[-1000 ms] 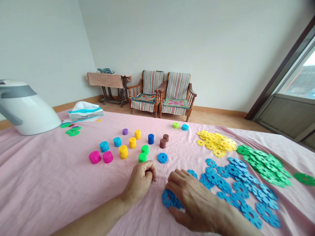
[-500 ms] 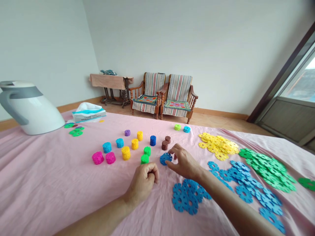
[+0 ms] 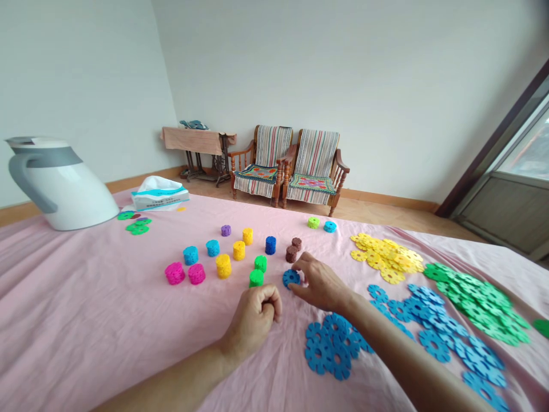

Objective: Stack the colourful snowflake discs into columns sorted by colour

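My right hand (image 3: 319,281) curves thumb and fingers round the edge of a small stack of blue snowflake discs (image 3: 290,278) that rests on the pink cloth. Beside it, my left hand (image 3: 256,313) is curled into a fist; whatever may be inside is hidden. Just beyond the fist stand two green disc stacks (image 3: 256,278). Two brown stacks (image 3: 291,254) and a dark blue stack (image 3: 270,245) are a little farther off. A loose pile of blue discs (image 3: 332,345) lies below my right wrist, and more blue discs (image 3: 433,343) spread to the right of that forearm.
Yellow stacks (image 3: 223,266), magenta stacks (image 3: 175,273), light blue stacks (image 3: 190,255) and a purple one (image 3: 226,230) stand left. Yellow (image 3: 386,257) and green (image 3: 482,303) piles lie right. A white jug (image 3: 81,189) and a tissue pack (image 3: 160,194) are at the far left.
The view has shifted slightly, so everything sits a little farther right. The blue stack at my right fingers looks narrower and more evenly lined up. My left fist keeps its place.
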{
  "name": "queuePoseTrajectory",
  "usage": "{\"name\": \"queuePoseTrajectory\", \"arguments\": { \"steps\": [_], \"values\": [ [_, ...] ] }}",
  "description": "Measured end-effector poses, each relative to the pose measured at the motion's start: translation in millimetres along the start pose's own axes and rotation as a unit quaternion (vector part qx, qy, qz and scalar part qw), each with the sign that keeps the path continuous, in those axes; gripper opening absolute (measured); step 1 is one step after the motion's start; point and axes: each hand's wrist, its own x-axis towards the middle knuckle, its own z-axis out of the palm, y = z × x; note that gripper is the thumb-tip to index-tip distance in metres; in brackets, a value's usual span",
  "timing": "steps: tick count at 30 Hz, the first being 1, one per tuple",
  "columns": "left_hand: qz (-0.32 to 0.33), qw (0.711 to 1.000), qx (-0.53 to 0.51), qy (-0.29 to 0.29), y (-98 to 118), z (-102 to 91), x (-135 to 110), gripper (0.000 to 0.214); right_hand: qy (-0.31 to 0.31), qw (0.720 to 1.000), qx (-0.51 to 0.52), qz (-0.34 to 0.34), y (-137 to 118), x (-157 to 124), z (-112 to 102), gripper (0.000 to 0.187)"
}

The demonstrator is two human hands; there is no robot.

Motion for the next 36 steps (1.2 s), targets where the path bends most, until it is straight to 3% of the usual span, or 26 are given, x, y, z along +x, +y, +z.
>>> {"name": "queuePoseTrajectory", "arguments": {
  "steps": [9,13,17,22,36],
  "values": [
    [0.003,1.000,-0.002,-0.002,-1.1,-0.3,-1.0,0.023,-0.011,1.000,-0.010,0.018,-0.8,-0.3,-0.7,0.024],
    [0.006,1.000,-0.004,-0.001,0.3,-0.7,-0.8,0.022,-0.001,0.999,0.035,0.028,-1.3,-14.8,-12.5,0.025],
    [0.009,1.000,-0.005,0.000,-0.6,-0.6,-0.3,0.021,-0.104,0.990,0.096,0.005,-9.3,-43.9,-35.7,0.018],
    [0.011,1.000,-0.006,0.002,-2.8,0.3,-0.3,0.022,-0.195,0.974,0.113,-0.040,-27.9,-74.4,-55.2,0.043],
    [0.013,1.000,0.000,0.003,-1.7,1.0,-0.3,0.023,-0.192,0.976,0.102,-0.028,-30.9,-80.8,-45.9,0.039]
  ]
}}
